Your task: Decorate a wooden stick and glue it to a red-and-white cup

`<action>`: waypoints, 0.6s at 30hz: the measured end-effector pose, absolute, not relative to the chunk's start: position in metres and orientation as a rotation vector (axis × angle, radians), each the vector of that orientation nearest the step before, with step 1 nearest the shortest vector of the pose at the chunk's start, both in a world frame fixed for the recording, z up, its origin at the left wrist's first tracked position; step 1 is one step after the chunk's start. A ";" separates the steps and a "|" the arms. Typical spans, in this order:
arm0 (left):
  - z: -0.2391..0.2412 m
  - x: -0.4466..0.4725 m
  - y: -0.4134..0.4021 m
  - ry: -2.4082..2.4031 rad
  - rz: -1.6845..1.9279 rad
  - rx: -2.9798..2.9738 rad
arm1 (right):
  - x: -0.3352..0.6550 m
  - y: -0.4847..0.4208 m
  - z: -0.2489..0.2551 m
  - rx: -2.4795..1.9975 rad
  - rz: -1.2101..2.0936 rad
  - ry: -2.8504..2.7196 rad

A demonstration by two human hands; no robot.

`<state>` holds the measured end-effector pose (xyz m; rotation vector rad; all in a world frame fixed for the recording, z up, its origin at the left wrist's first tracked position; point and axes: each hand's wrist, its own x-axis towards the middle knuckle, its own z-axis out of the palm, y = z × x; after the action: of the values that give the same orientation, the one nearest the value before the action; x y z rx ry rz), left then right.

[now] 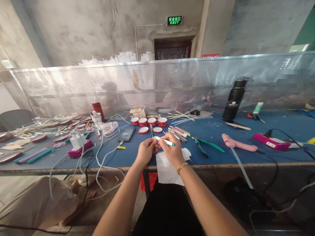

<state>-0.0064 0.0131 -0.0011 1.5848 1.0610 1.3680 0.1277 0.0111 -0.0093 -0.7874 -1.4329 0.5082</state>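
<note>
Close to the table's front edge, my left hand (145, 150) pinches a thin wooden stick (152, 131) that points away from me. My right hand (174, 151) grips a white marker pen (167, 141) with a teal end, its other end at the stick near my left fingertips. Whether the tip touches the stick I cannot tell. A white sheet (169, 172) hangs over the edge under my right hand. Just beyond my hands lie red-rimmed white discs (157, 130), some stacked, and several coloured pens (180, 131).
Green-handled pliers (211, 144) and a pink glue gun (238, 144) lie to the right, near a magenta power strip (270, 141) and a black flask (235, 100). White cables (99, 157) tangle at left. A perforated metal screen (147, 85) closes the table's back. Another person's leg (31, 206) is at lower left.
</note>
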 end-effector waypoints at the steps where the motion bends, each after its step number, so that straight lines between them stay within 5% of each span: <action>1: -0.001 -0.006 0.013 1.057 1.371 1.586 | 0.128 0.011 -0.009 -0.788 0.507 -1.435; 18: -0.010 -0.008 0.024 1.014 1.389 1.507 | 0.130 0.012 -0.008 -0.825 0.416 -1.368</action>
<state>-0.0079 0.0237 -0.0102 1.5074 1.0144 1.3887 0.1295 0.0120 -0.0076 -0.8253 -1.3678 0.4156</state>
